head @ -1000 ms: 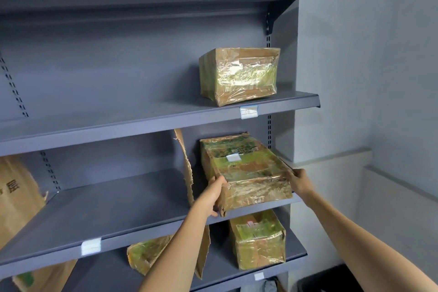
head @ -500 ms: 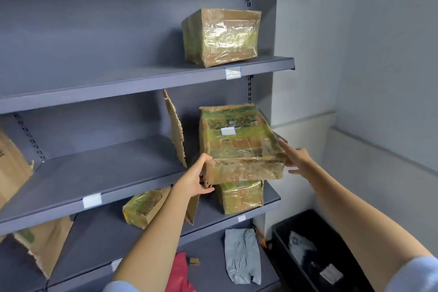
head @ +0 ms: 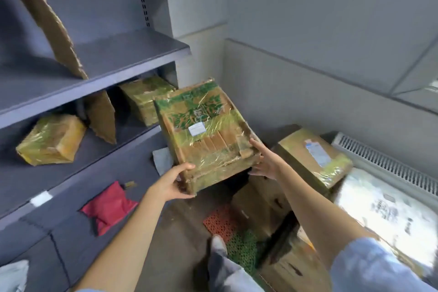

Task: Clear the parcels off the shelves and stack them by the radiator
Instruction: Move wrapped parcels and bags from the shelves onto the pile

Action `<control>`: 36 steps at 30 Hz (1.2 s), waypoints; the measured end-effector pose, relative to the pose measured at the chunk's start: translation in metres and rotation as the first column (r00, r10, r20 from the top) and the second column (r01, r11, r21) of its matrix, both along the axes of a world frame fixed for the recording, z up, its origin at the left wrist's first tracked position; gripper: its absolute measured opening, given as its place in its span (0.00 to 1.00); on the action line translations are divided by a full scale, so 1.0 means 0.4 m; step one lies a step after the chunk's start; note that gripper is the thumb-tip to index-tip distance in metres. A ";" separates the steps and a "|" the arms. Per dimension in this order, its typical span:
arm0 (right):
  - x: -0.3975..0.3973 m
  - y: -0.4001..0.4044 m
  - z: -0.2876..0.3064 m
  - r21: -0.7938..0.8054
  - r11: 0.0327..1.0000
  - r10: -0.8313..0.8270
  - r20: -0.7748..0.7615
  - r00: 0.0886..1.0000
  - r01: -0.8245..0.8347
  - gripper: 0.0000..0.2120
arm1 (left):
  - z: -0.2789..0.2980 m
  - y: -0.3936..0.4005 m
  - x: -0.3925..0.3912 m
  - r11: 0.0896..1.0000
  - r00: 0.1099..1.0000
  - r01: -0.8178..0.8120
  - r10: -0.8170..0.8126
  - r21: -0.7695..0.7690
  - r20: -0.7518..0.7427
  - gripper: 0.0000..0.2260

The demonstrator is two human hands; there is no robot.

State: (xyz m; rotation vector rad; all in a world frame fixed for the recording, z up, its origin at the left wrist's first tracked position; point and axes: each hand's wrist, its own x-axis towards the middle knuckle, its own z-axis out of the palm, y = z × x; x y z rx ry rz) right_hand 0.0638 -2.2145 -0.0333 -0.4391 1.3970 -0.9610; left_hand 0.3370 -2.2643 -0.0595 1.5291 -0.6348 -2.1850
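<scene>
A film-wrapped cardboard parcel (head: 203,133) with green print and a white label is in the air, clear of the grey shelves (head: 142,54). My left hand (head: 170,185) grips its near left corner. My right hand (head: 263,163) holds its right edge, thumb on top, fingers underneath. Two more wrapped parcels stay on the lower shelf: one at the left (head: 51,140), one at the back (head: 144,97). By the white radiator (head: 388,161) at the right lie a taped parcel (head: 312,156) and a shiny white parcel (head: 384,211) on top of brown cartons.
A torn cardboard sheet (head: 49,23) stands through the shelves. A red bag (head: 109,206) and a grey bag (head: 163,161) lie on the bottom shelf. Brown cartons (head: 260,204) and orange and green mesh (head: 227,227) cover the floor. My foot (head: 218,244) stands beside them.
I have lifted the parcel off the middle shelf and swung it right and down toward the radiator. My view has turned down and to the right.
</scene>
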 end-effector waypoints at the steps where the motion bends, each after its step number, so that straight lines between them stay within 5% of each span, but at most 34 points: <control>1: -0.031 0.053 -0.005 0.031 0.999 -0.034 0.001 0.999 0.034 0.31 | -0.022 0.039 -0.034 0.997 0.999 0.007 -0.005 0.071 -0.034 0.15; 6: -0.167 0.266 -0.023 0.023 0.961 -0.272 -0.062 0.960 0.274 0.24 | -0.083 0.220 -0.217 0.954 0.985 0.135 -0.099 0.269 -0.141 0.21; 9: -0.214 0.361 -0.051 0.080 0.892 -0.442 -0.049 0.895 0.445 0.39 | -0.077 0.291 -0.326 0.947 0.973 0.217 -0.190 0.239 -0.131 0.25; 12: -0.247 0.422 -0.075 0.216 0.907 -0.355 -0.075 0.932 0.363 0.48 | -0.058 0.342 -0.434 0.944 0.960 0.274 -0.255 0.183 -0.118 0.29; 18: -0.346 0.466 -0.074 0.290 0.918 -0.308 0.091 0.947 0.270 0.43 | -0.054 0.408 -0.657 0.956 0.962 0.271 -0.266 0.116 -0.056 0.31; 23: -0.574 0.547 -0.064 0.123 0.870 -0.467 -0.103 0.878 0.477 0.23 | -0.042 0.520 -0.901 0.900 0.908 0.420 -0.416 0.115 -0.059 0.28; 29: -0.915 0.757 -0.050 0.093 0.819 -0.546 -0.180 0.818 0.566 0.38 | -0.046 0.580 -1.096 0.671 0.655 0.740 -0.733 0.041 0.180 0.27; 36: -1.156 0.903 -0.107 0.209 0.721 -0.618 -0.239 0.749 0.661 0.26 | -0.095 0.570 -1.149 0.703 0.653 0.710 -0.673 0.027 0.347 0.22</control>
